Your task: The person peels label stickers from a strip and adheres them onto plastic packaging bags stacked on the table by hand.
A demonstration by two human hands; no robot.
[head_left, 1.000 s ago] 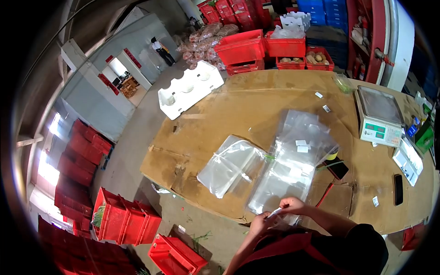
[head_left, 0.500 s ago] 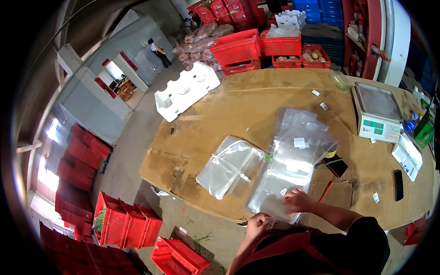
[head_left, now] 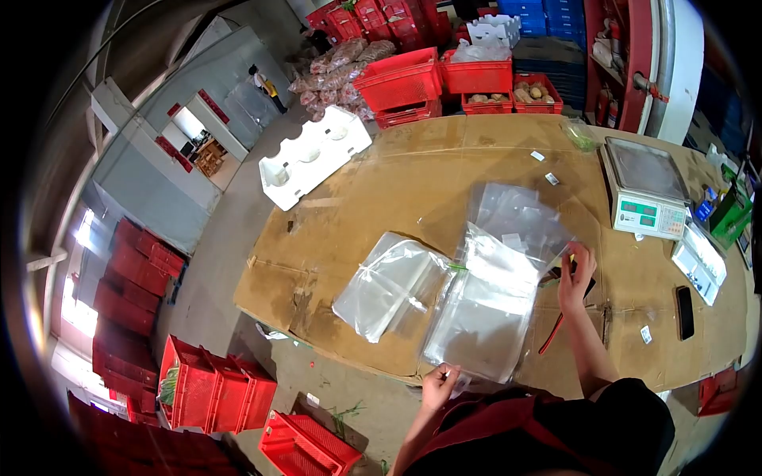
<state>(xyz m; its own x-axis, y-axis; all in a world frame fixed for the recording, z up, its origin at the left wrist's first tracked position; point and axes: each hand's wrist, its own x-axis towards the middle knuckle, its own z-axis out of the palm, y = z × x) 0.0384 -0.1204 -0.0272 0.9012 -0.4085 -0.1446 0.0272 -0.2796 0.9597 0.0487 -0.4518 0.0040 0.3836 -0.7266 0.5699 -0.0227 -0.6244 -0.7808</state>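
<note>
My left hand (head_left: 439,385) is closed at the table's near edge, by the lower end of a stack of clear plastic bags (head_left: 484,317); what its fingers pinch is too small to name. Farther right, my right hand (head_left: 577,274) reaches over the cardboard-covered table (head_left: 381,182), its fingers curled at the right corner of the fanned upper bags (head_left: 516,214). Whether it grips a bag is unclear. Partly behind this hand lie a dark phone and a red strip (head_left: 552,333). Another pile of clear bags (head_left: 389,289) lies to the left.
A scale (head_left: 647,186) stands at the right, with a black phone (head_left: 685,313) nearer me. White foam packaging (head_left: 313,157) rests at the far left edge. Red crates (head_left: 397,83) stand beyond the table, others (head_left: 214,385) on the floor. A person (head_left: 268,87) is far off.
My right hand has moved away from my left, up and right over the bags to their far right corner. The small label on the lower bags no longer shows. The view has shifted slightly.
</note>
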